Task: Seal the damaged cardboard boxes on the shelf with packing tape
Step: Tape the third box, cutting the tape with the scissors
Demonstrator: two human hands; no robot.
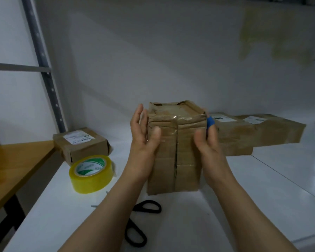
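From the head camera I read this as the handling step between strips: the upright box [175, 148] stands on end on the white shelf [225, 206], already glossy with tape across its top edge, and its near face shows a long vertical seam that looks not fully closed. My judgement is that I am turning or steadying it to check that seam before the next strip goes on.

My left hand [144, 137] sits against the box's left side, palm inward, fingers spread and pointing up, thumb laid on the near face. It is open and flat, not clasping anything. My right hand [206, 137] mirrors it on the box's right side, thumb on the near face, fingers reaching behind the right edge; one finger carries a blue wrap [209, 122]. That hand is open too, pressing rather than gripping. Both forearms rise from the bottom of the frame toward the box.

The tape roll [91, 172] lies left of the box, near it but apart. The scissors [144, 222] lie in front of the box, partly hidden under my left forearm. Next I would need to free one hand for the roll while the other keeps the box from tipping.

A small labelled box [81, 145] sits behind the roll; long flat boxes [253, 132] lie right of the upright box.
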